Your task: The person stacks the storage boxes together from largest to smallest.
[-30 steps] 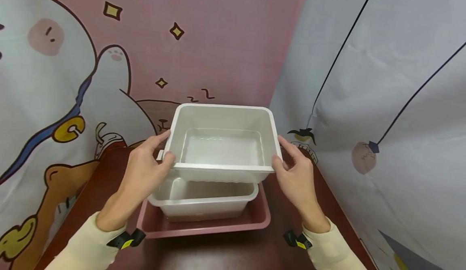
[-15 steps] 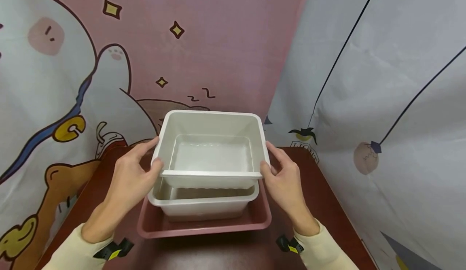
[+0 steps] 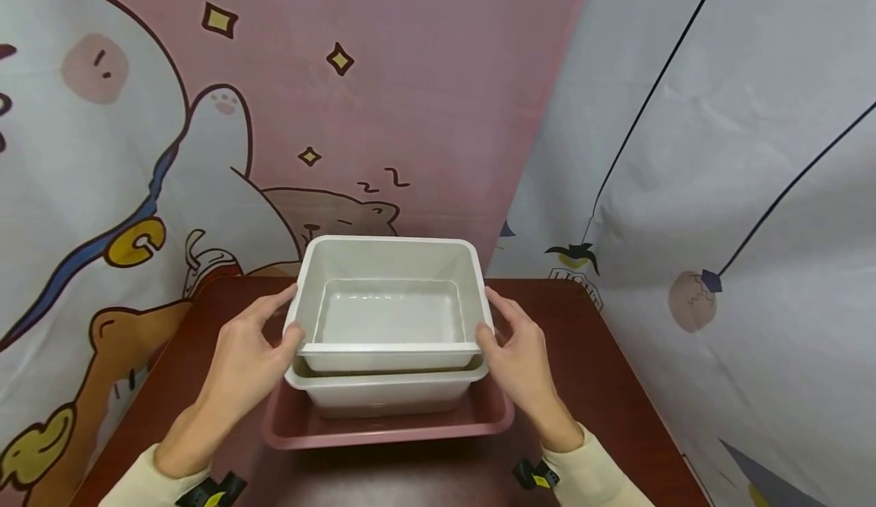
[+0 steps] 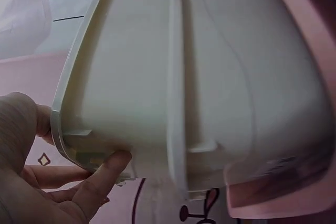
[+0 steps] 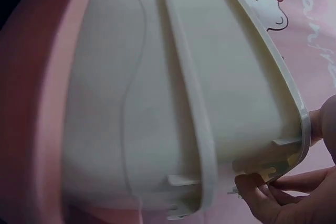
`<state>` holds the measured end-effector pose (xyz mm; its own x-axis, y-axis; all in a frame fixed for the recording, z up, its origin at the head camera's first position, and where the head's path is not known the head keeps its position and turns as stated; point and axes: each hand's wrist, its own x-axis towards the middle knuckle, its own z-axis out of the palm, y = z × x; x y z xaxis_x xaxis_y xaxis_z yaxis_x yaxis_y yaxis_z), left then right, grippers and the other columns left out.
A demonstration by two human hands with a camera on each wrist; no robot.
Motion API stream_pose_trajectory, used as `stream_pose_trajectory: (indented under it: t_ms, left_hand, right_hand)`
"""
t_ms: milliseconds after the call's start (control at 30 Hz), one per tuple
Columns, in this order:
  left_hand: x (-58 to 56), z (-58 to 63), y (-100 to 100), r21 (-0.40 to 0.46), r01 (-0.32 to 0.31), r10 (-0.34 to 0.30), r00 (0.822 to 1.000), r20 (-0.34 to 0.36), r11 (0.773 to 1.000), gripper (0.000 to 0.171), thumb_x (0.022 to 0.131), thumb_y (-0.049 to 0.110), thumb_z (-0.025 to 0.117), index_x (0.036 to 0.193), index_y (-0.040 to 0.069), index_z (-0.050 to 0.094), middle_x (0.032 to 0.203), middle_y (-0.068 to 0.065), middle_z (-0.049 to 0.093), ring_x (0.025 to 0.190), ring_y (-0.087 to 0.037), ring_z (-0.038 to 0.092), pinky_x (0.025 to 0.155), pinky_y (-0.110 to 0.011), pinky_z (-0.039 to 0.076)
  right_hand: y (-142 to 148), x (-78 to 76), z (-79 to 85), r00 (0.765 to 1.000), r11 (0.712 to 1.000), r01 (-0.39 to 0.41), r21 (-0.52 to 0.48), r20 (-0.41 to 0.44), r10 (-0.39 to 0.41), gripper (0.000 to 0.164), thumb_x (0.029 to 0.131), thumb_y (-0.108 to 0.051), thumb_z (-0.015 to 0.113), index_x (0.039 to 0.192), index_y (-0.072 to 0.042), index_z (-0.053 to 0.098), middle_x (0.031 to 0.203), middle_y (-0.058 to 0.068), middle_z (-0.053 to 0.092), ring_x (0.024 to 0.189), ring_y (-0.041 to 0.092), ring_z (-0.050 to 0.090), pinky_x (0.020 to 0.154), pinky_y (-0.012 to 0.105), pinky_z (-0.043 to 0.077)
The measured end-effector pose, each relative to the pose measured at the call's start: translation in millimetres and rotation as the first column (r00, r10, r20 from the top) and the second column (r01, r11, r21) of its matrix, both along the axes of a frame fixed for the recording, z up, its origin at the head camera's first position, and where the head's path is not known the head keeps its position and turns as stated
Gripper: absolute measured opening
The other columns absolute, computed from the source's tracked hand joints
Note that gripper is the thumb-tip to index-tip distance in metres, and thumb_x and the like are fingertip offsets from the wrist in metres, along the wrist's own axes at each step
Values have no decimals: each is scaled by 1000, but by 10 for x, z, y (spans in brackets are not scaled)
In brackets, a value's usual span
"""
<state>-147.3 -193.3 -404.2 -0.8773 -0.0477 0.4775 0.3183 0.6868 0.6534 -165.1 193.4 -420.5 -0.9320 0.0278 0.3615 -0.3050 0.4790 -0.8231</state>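
Both hands hold a white rectangular plastic bin [image 3: 390, 358] by its two short ends. At its left end the left hand [image 3: 242, 355] grips the rim, thumb on top and fingers underneath. The right hand [image 3: 522, 359] grips the opposite end the same way. The held bin's lower part sits inside a second white bin [image 3: 386, 394], its rim standing above the lower one's. That lower bin rests in a pink tray [image 3: 383, 437]. In the left wrist view, fingers [image 4: 107, 179] curl under the upper bin's rim; fingers [image 5: 257, 192] do likewise in the right wrist view.
A dark red-brown table [image 3: 582, 400] carries the tray. Behind it hangs a pink cloth [image 3: 424, 96] with cartoon animals, and a pale cloth [image 3: 766, 188] covers the right side. Each wrist wears a black strap [image 3: 537, 475] over a cream sleeve.
The upper bin has come down and to the left with both hands, and now sits deeper in the lower bin. The lower bin and pink tray have stayed in place.
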Motion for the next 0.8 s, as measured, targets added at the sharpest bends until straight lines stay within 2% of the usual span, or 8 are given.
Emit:
stream_pose_trajectory:
  t_ms: [133, 233, 333, 433, 533, 600, 700, 800]
  left_hand:
    - [16, -95, -7, -5, -4, 4, 1000, 0, 1000, 58, 98, 3, 75, 156, 3, 73, 144, -23, 79, 65, -10, 48, 52, -24, 39]
    - [23, -169, -4, -23, -22, 22, 1000, -10, 1000, 58, 97, 3, 76, 155, 3, 74, 143, -21, 81, 82, -17, 59, 66, -18, 42]
    - [26, -250, -2, -28, -29, 29, 999, -15, 999, 58, 95, 2, 76, 154, 2, 75, 139, -19, 82, 82, -19, 63, 73, -12, 42]
    - [38, -320, 7, -17, -30, 29, 1000, -8, 999, 58, 94, 1, 76, 153, 1, 75, 133, -16, 83, 75, -11, 61, 70, -11, 44]
    - [50, -380, 19, -6, -29, 29, 1000, 3, 1000, 58, 94, 0, 76, 152, 0, 76, 133, -16, 83, 65, -1, 54, 66, -14, 46]
    - [57, -414, 29, -7, -32, 32, 999, 3, 999, 58, 94, 1, 77, 152, 0, 76, 136, -17, 82, 59, 2, 48, 65, -17, 46]
    - [65, -460, 41, -30, -46, 45, 999, -17, 999, 58, 93, 4, 78, 151, 1, 77, 141, -20, 82, 55, 0, 43, 70, -23, 47]
    - [76, -494, 53, -48, -74, 73, 997, -37, 996, 57, 92, 6, 80, 149, 2, 78, 141, -20, 83, 71, -10, 60, 78, -24, 51]
  right_hand:
    - [-6, -15, -83, 999, 997, 42, 62, -17, -41, 59, 104, -4, 75, 162, -9, 69, 153, 12, 77, 118, 28, 77, 93, 27, 63]
    - [-9, -37, -150, 998, 994, 59, 87, -35, -56, 59, 102, -6, 76, 161, -12, 71, 152, 9, 79, 113, 27, 73, 86, 22, 55]
    - [-10, -52, -219, 997, 994, 65, 93, -46, -61, 60, 101, -6, 76, 160, -15, 73, 155, 7, 78, 116, 27, 72, 88, 19, 56]
    - [-12, -61, -289, 997, 993, 67, 99, -54, -62, 60, 101, -5, 77, 160, -14, 72, 158, 5, 77, 128, 26, 77, 103, 29, 64]
    - [-11, -67, -355, 996, 991, 75, 115, -60, -68, 60, 100, -5, 77, 160, -12, 72, 159, 7, 76, 140, 27, 76, 117, 49, 62]
    - [-10, -68, -389, 995, 988, 86, 125, -62, -79, 61, 99, -6, 78, 159, -13, 73, 158, 8, 77, 141, 28, 76, 118, 58, 59]
    - [-12, -75, -424, 994, 986, 101, 131, -63, -94, 60, 99, -8, 79, 158, -14, 75, 155, 9, 78, 142, 27, 76, 118, 57, 60]
    - [-11, -81, -453, 992, 983, 112, 144, -66, -104, 58, 98, -9, 79, 156, -15, 76, 153, 9, 79, 137, 23, 78, 114, 49, 62]
